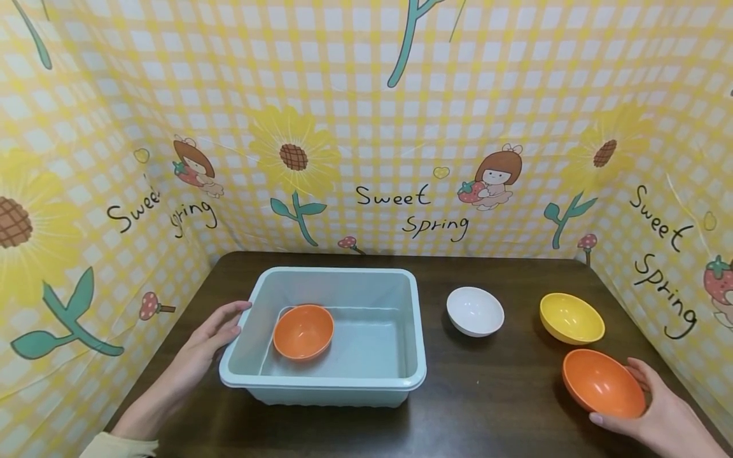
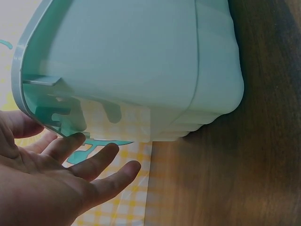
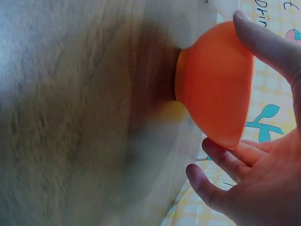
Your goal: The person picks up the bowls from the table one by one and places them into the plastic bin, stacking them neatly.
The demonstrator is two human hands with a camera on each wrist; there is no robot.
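Note:
My right hand [image 1: 664, 404] holds an orange bowl [image 1: 604, 383] by its rim, the thumb on the near side and fingers on the far side. In the right wrist view this bowl [image 3: 216, 84] shows side-on; whether its base touches the table I cannot tell. At the left end of a pale blue-green plastic tub [image 1: 321, 383], my left hand [image 1: 200, 343] touches the rim with its fingertips. The left wrist view shows its fingers [image 2: 96, 162] spread below the tub's edge. A second orange bowl [image 1: 303, 332] sits inside the tub, toward its left.
Between the tub and the right side stands a white bowl [image 1: 475, 312]. A yellow bowl [image 1: 571, 318] is just behind the held one. All rest on a dark wooden table [image 1: 458, 413], bordered by yellow checked cloth [image 1: 378, 146] at the back and sides.

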